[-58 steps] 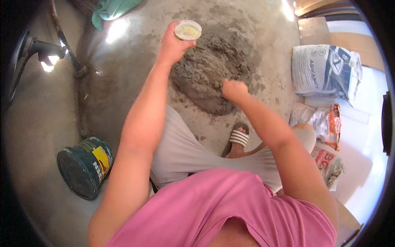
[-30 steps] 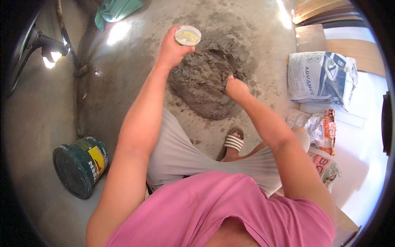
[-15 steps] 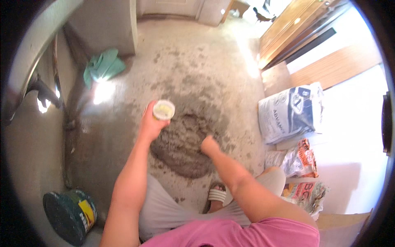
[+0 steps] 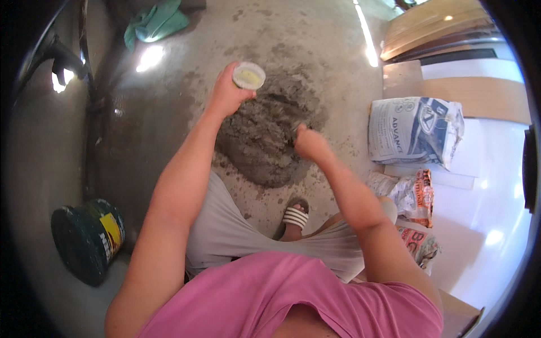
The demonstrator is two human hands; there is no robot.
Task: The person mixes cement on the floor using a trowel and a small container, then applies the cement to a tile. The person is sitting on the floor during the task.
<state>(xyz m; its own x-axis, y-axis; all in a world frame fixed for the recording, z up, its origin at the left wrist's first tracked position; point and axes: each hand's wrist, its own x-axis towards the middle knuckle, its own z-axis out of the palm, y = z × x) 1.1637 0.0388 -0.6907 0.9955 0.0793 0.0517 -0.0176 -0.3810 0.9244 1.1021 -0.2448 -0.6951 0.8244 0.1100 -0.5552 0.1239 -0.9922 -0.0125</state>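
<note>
A heap of wet grey mortar [image 4: 262,143] lies on the concrete floor in front of me, its surface rough and furrowed. Above its far left part my left hand [image 4: 226,93] grips a small round white tub [image 4: 249,75] by its side, tilted so that a pale yellowish inside shows. My right hand [image 4: 311,144] is at the right side of the heap, fingers curled closed and low against the mortar. Whatever it grips, if anything, is hidden by the hand and the mortar.
A dark green bucket [image 4: 84,242] stands at the lower left. Several bags line the right side: a white and blue sack [image 4: 414,132] and crumpled smaller ones [image 4: 414,197]. Green cloth [image 4: 155,22] lies at the far left. My sandalled foot [image 4: 294,217] is just nearer than the heap.
The view has tilted, so the floor and heap sit higher in the picture. My left hand still holds the tub; my right hand remains at the heap's right side.
</note>
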